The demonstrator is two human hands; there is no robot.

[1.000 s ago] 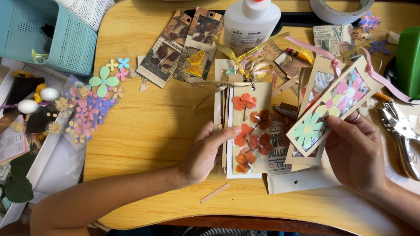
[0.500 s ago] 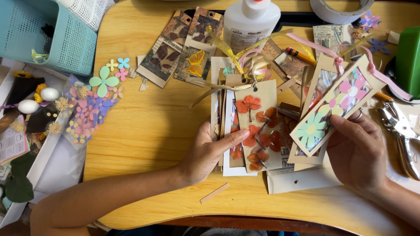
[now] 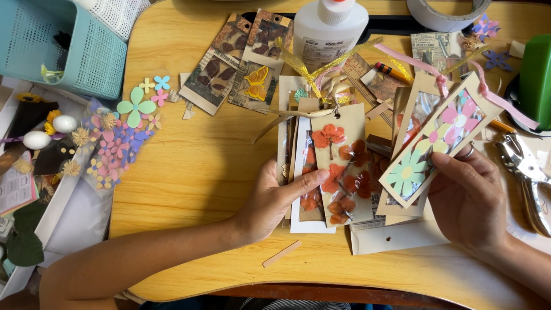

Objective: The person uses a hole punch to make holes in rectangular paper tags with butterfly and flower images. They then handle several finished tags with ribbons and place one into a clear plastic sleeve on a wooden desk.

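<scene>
In the head view, at frame centre, the left hand [image 3: 270, 198] pinches a fanned stack of tan card bookmarks with pressed orange-red flowers [image 3: 338, 166], thumb clamped across their front over the yellow wooden table [image 3: 189, 166], while at right the right hand [image 3: 468, 195] grips several kraft-framed bookmarks with pastel paper flowers and pink ribbons [image 3: 433, 143], fingers closed on their lower edge. With so many thin cards held only at one edge, I judge one could slide out and crack the brittle petals, or the loose ribbons could snag the silver hole punch [image 3: 525, 172] at the right edge
</scene>
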